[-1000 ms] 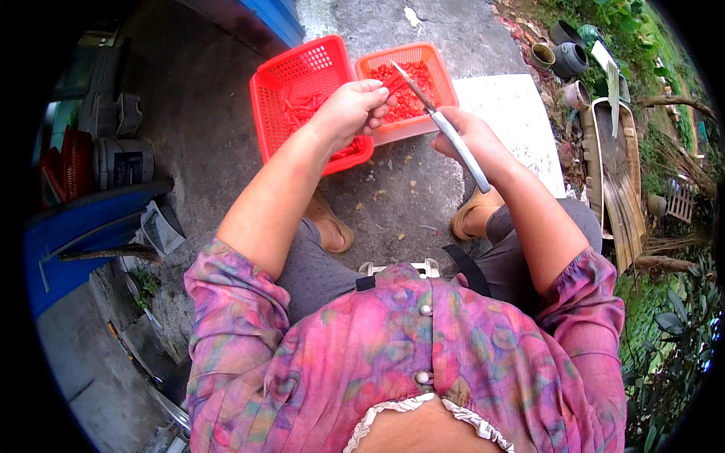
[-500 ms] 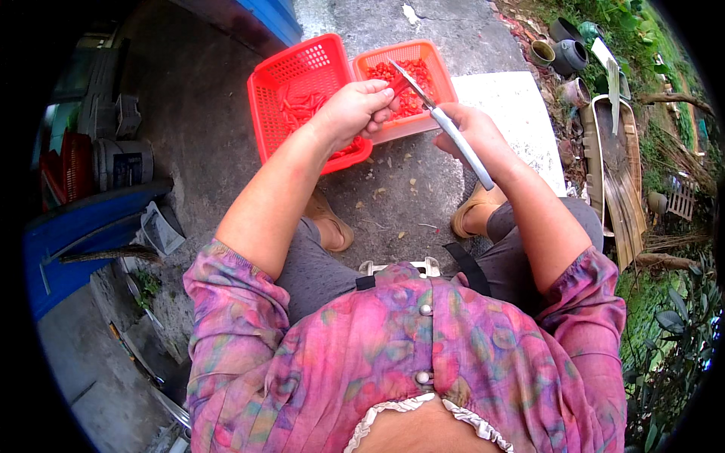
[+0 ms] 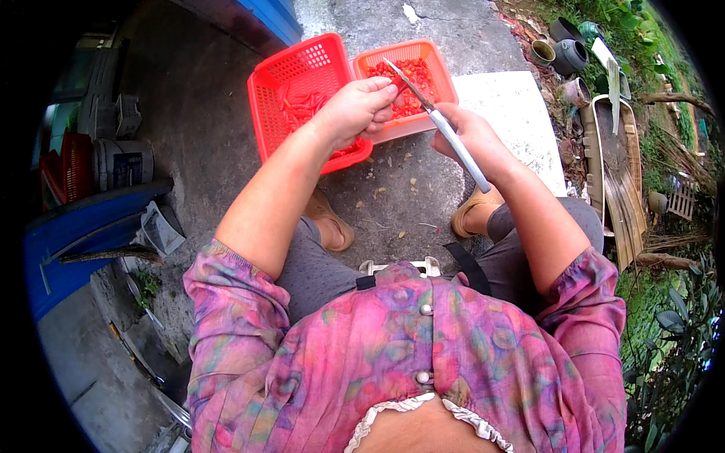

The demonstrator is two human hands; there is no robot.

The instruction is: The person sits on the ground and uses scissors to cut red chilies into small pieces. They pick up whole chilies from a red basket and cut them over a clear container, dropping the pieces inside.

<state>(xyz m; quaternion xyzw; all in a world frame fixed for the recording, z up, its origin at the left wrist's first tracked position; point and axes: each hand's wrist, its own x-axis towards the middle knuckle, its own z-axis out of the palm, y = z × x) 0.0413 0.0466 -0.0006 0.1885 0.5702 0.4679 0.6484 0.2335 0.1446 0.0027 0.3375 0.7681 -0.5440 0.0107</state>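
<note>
Over the two baskets, my left hand [image 3: 359,112] is closed in a pinch on a red chili pepper [image 3: 398,83] that pokes past its fingertips. My right hand [image 3: 474,137] grips scissors [image 3: 461,149] with a pale grey handle; their narrow metal blades reach across beside the chili. Below the blades stands a lighter red basket [image 3: 442,75] holding chopped red chili pieces [image 3: 417,72]. To its left, a deeper red perforated basket [image 3: 260,106] holds whole red chilies [image 3: 300,104], partly hidden by my left hand and forearm.
A white board [image 3: 513,113] lies right of the baskets on the concrete ground [image 3: 393,204]. My feet in tan shoes [image 3: 472,208] are set apart below the baskets. Dark pots [image 3: 570,57] and plants line the right side; a bucket [image 3: 124,164] stands at left.
The scissors have shifted slightly left, and their handle end has swung a little inward with my right hand. My left hand stays nearly in place, holding the chili.
</note>
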